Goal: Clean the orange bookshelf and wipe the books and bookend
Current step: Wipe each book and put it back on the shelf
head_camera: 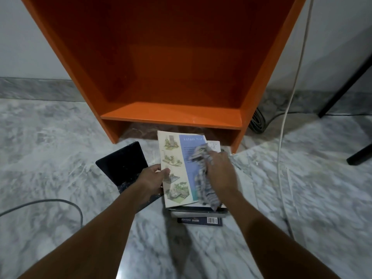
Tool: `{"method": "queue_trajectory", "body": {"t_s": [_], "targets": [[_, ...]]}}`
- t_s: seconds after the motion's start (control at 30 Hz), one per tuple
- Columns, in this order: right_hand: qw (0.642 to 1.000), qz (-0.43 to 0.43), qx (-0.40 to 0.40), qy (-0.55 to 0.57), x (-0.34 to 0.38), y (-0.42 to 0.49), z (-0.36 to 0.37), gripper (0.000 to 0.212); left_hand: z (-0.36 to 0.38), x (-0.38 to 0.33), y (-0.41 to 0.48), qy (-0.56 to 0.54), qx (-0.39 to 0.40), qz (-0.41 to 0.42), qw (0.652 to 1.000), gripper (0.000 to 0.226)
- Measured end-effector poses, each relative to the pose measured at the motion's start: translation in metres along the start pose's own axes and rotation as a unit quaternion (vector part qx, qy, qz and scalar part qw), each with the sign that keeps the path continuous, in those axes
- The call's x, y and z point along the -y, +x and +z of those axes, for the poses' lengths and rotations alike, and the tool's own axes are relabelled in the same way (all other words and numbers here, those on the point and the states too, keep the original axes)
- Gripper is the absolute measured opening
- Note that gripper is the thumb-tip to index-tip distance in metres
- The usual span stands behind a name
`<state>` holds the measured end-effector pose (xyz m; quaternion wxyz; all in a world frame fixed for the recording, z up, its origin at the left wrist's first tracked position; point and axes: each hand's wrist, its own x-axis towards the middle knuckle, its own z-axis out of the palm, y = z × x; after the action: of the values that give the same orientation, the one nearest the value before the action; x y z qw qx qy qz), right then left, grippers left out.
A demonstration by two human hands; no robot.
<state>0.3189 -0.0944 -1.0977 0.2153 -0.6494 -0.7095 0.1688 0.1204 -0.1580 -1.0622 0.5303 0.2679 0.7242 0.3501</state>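
Before one bookshelf [171, 114], left grip [151, 179] pinches one book [175, 156]; right grip [219, 168] clutches one cloth [205, 190].

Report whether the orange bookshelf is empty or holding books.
Empty, as far as shown: the visible shelf of the orange bookshelf is bare, and the books lie stacked on the floor before it.

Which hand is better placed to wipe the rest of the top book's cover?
Right. The right hand grips the cloth on the top book; the left hand holds the book's left edge, steadying it.
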Motion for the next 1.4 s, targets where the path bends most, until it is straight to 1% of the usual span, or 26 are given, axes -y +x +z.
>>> {"method": "queue_trajectory", "body": {"t_s": [0.1, 0.17, 0.2, 0.27, 0.33, 0.37, 0.4, 0.47, 0.5, 0.53, 0.6, 0.7, 0.73, 0.8, 0.83, 0.87, 0.93, 0.97, 1.0, 1.03, 1.07, 1.13, 1.2, 1.23, 1.3, 1.4], "targets": [[0.993, 0.106, -0.022, 0.039, -0.025, 0.014, -0.02, 0.029, -0.001, -0.002, 0.0, 0.0, 0.005, -0.01, 1.0, 0.014], [0.988, 0.115, -0.028, 0.097, -0.022, 0.011, -0.031, 0.036, -0.003, 0.0, 0.0, -0.011, 0.013, -0.024, 1.0, 0.011], [0.99, 0.077, -0.026, 0.118, -0.012, 0.009, -0.035, 0.038, -0.003, 0.001, -0.001, -0.017, 0.019, -0.028, 0.999, 0.01], [0.992, -0.068, 0.02, 0.108, 0.019, 0.004, -0.033, 0.035, -0.003, 0.003, 0.002, -0.023, 0.042, -0.028, 0.998, 0.01], [0.969, -0.227, 0.079, 0.06, 0.051, -0.001, -0.02, 0.03, -0.002, 0.003, 0.002, 0.008, 0.06, -0.014, 0.998, 0.01], [0.954, -0.283, 0.091, 0.037, 0.06, -0.002, -0.01, 0.031, -0.002, 0.002, 0.0, 0.03, 0.063, -0.005, 0.998, 0.013], [0.947, -0.305, 0.094, 0.025, 0.062, 0.0, 0.001, 0.033, -0.002, 0.002, 0.0, 0.049, 0.061, 0.007, 0.997, 0.014], [0.959, -0.27, 0.078, 0.029, 0.054, 0.009, 0.016, 0.036, -0.005, 0.007, 0.0, 0.06, 0.074, 0.015, 0.995, 0.006], [0.969, -0.237, 0.059, 0.026, 0.046, 0.014, 0.021, 0.035, -0.006, 0.011, -0.001, 0.054, 0.088, 0.014, 0.995, 0.013], [0.98, -0.196, 0.036, 0.016, 0.036, 0.02, 0.025, 0.034, -0.008, 0.014, -0.001, 0.049, 0.098, 0.015, 0.994, 0.018], [0.994, -0.102, -0.019, -0.016, 0.015, 0.037, 0.023, 0.036, -0.011, 0.02, 0.001, 0.055, 0.105, 0.03, 0.993, 0.016], [0.995, 0.015, -0.052, -0.087, -0.007, 0.057, 0.002, 0.035, -0.012, 0.019, 0.003, 0.056, 0.092, 0.046, 0.993, 0.013], [0.994, 0.041, -0.065, -0.075, -0.01, 0.06, -0.006, 0.034, -0.012, 0.018, 0.004, 0.057, 0.09, 0.047, 0.993, 0.013], [0.994, 0.064, -0.085, 0.011, -0.003, 0.052, -0.017, 0.033, -0.012, 0.018, 0.006, 0.054, 0.092, 0.041, 0.993, 0.013], [0.995, 0.038, -0.079, 0.057, 0.009, 0.042, -0.02, 0.034, -0.012, 0.018, 0.006, 0.049, 0.092, 0.038, 0.994, 0.013], [0.995, -0.016, -0.051, 0.079, 0.025, 0.03, -0.019, 0.033, -0.012, 0.018, 0.007, 0.052, 0.087, 0.036, 0.994, 0.013], [0.985, -0.158, 0.039, 0.06, 0.058, 0.002, -0.008, 0.029, -0.01, 0.019, 0.011, 0.07, 0.081, 0.036, 0.994, 0.016], [0.972, -0.224, 0.059, 0.035, 0.068, -0.01, 0.002, 0.028, -0.01, 0.019, 0.013, 0.077, 0.072, 0.037, 0.994, 0.021], [0.965, -0.254, 0.055, 0.019, 0.071, -0.02, 0.011, 0.03, -0.009, 0.019, 0.013, 0.08, 0.065, 0.036, 0.994, 0.024], [0.968, -0.248, 0.042, 0.012, 0.068, -0.023, 0.018, 0.033, -0.009, 0.02, 0.012, 0.075, 0.061, 0.038, 0.995, 0.022], [0.978, -0.207, 0.028, 0.007, 0.061, -0.023, 0.018, 0.034, -0.01, 0.021, 0.011, 0.069, 0.06, 0.038, 0.995, 0.019], [0.995, -0.1, -0.003, -0.02, 0.04, -0.016, 0.013, 0.035, -0.012, 0.023, 0.007, 0.041, 0.059, 0.029, 0.997, 0.015], [0.999, 0.001, -0.038, -0.036, 0.013, -0.004, 0.0, 0.033, -0.014, 0.021, 0.005, 0.011, 0.058, 0.025, 0.998, 0.015], [0.997, 0.046, -0.056, -0.019, 0.0, 0.002, -0.007, 0.032, -0.015, 0.018, 0.006, 0.006, 0.056, 0.027, 0.998, 0.017], [0.987, 0.121, -0.083, 0.065, -0.023, 0.008, -0.022, 0.031, -0.017, 0.012, 0.006, -0.005, 0.053, 0.038, 0.998, 0.021], [0.945, 0.18, -0.104, 0.254, -0.037, 0.002, -0.03, 0.032, -0.022, 0.001, 0.004, -0.018, 0.047, 0.054, 0.997, 0.021]]}}
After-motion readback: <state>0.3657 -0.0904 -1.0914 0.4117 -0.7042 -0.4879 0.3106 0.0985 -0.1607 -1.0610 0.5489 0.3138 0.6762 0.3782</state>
